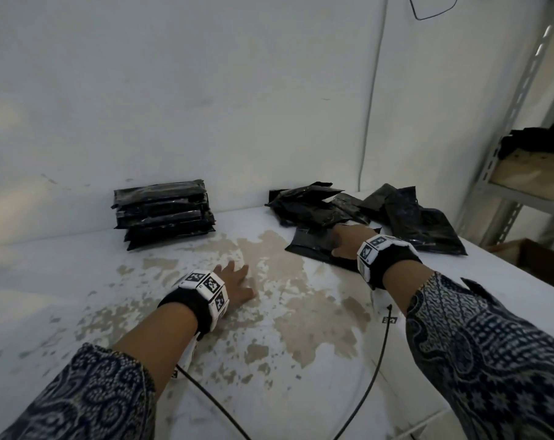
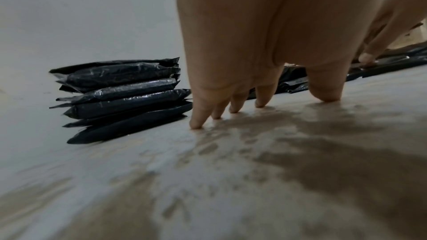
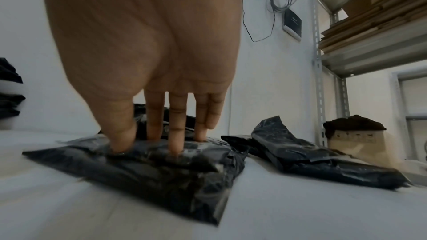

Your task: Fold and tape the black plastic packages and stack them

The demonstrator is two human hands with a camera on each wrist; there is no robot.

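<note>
White, paint-worn table fills my view. On it by the wall I see a neat stack of folded packages, with loose packages heaped at right. My right hand presses straight fingers on the nearest black package; my left hand rests flat, fingers spread, on the tabletop.

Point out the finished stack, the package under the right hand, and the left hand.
stack (image 1: pixel 164 214), head view, front face.
package (image 3: pixel 161 171), right wrist view, top surface.
left hand (image 1: pixel 237 285), head view, back of hand.
</note>
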